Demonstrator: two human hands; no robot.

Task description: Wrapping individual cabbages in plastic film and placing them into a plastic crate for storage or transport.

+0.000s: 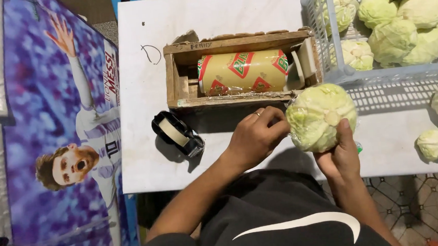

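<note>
Cabbage (320,116), pale green and wrapped in clear film, sits at the near edge of the white table (211,15), just in front of the right end of the wooden box and below the crate's corner. Right hand (340,155) cups it from underneath and the near side, fingers up against the head, grasping the cabbage. Left hand (255,136) is at the cabbage's left side, fingers curled and pinched on the film at the head's edge; ring on one finger. Exactly how tight the pinch is can't be told, but the fingertips are closed on the wrap. Directly behind the hands, a wooden box (184,71) holds a roll of cling film (243,72), yellow with red and green print, lying sideways. Left of the left hand, a black tape dispenser (177,133) with a pale tape roll lies on the table, apart from the hand. Far right, a white plastic crate (331,33) holds several unwrapped cabbages (403,33). Two more small cabbages (435,145) lie loose on the table at the right edge, well apart from the hands. Left of the table, a purple printed banner (39,125) showing a footballer. Person wears a black top.
</note>
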